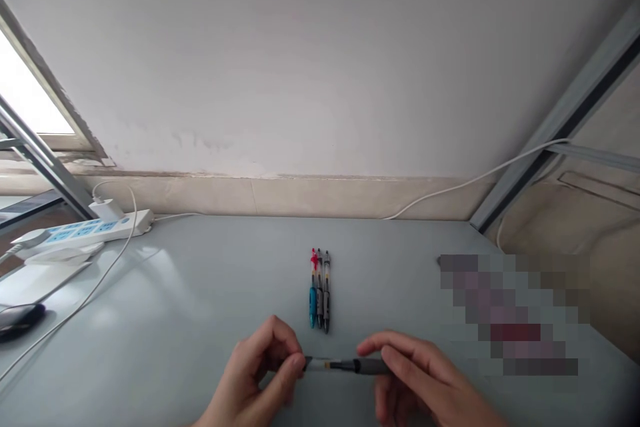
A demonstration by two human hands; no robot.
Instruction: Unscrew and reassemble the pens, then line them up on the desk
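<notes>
A pen [343, 365] with a clear barrel and a dark grey grip lies sideways between my hands, just above the grey desk [210, 280]. My left hand [265, 374] pinches its left end between thumb and fingertips. On the dark grip, my right hand [420, 377] holds the other end, with the index finger raised off it. Beyond the held pen, three pens lie side by side on the desk: a blue pen with a red top [313, 304], a grey pen [320, 300] and another grey pen [327, 300]. The held pen's right tip is hidden by my fingers.
At the left stand a white power strip [100, 230] with plugs, a white cable [113, 264] and a black mouse [21, 322]. A blurred-out object [510, 320] lies at the right. A wall [310, 80] closes off the back, and metal posts [555, 127] rise at both sides.
</notes>
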